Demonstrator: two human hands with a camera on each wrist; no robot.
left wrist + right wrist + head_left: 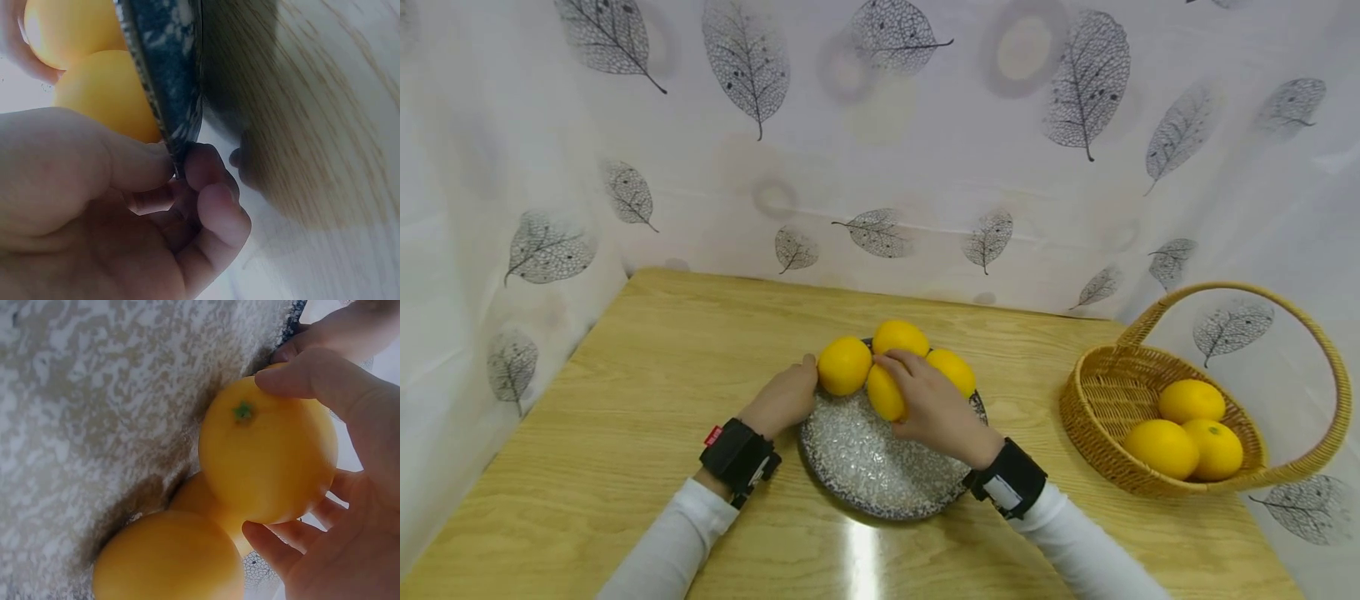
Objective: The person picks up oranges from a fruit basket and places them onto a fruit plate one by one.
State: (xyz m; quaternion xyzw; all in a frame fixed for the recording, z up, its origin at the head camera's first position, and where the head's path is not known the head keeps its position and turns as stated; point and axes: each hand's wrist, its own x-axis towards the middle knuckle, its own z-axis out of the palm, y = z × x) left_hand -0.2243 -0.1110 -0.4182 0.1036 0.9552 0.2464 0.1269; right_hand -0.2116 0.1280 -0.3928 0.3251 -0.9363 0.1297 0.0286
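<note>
A round speckled grey plate (880, 467) with a dark rim lies on the table. My left hand (786, 396) pinches that rim at the left; in the left wrist view the thumb is on one side of the edge and curled fingers on the other. Over the plate, my right hand (936, 408) grips an orange (269, 450), its green stem spot showing in the right wrist view. Three more oranges stand along the far part of the plate: one at the left (844, 367), one at the back (900, 337) and one at the right (952, 371), partly behind my right hand.
To the right stands a wicker basket (1093, 446) with a tall handle, holding three oranges (1192, 401). The wooden table (647, 400) reaches back to a pale curtain (880, 158) printed with dark leaves.
</note>
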